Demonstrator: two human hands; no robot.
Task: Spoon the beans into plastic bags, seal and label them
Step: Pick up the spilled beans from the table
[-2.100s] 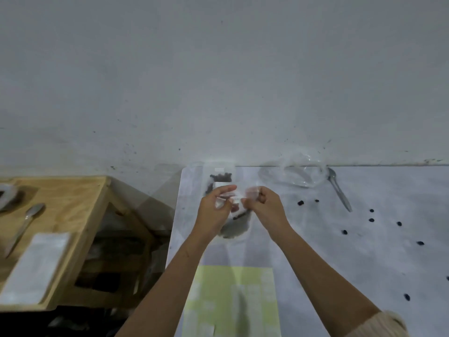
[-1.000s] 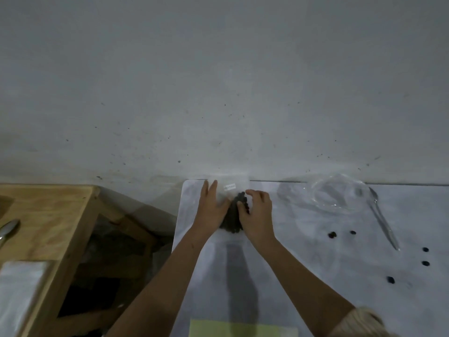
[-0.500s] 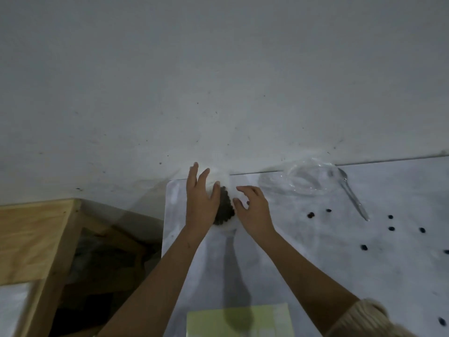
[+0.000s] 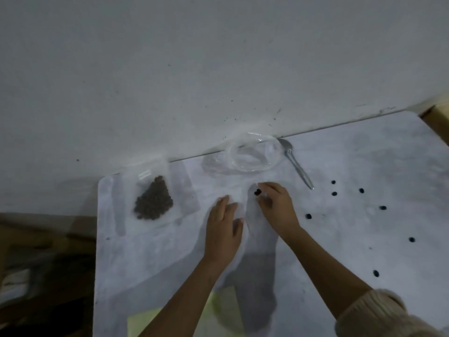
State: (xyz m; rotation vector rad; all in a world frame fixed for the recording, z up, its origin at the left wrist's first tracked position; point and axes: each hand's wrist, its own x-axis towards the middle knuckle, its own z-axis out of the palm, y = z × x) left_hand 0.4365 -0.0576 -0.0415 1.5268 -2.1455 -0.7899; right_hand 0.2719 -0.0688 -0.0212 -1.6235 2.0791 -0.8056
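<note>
A clear zip bag (image 4: 155, 193) holding a heap of dark beans lies at the white table's (image 4: 158, 259) back left corner, its top against the wall. Neither hand touches it. My left hand (image 4: 224, 224) lies flat on the table, fingers straight. Beside it, my right hand (image 4: 277, 207) has curled fingers, and its fingertips pinch a single dark bean (image 4: 257, 191) just above the tabletop. An empty clear plastic bowl (image 4: 255, 155) sits by the wall, with a metal spoon (image 4: 296, 166) lying to its right.
Several loose beans (image 4: 334, 193) are scattered over the right half of the table. A pale yellow sheet (image 4: 150, 322) lies at the near edge, partly under my left arm. The wall runs along the table's back. A wooden edge (image 4: 437, 117) shows at far right.
Both hands have let go of the filled bag, which now lies at the back left. They moved right, and my right hand closed on a loose bean. The view swung right.
</note>
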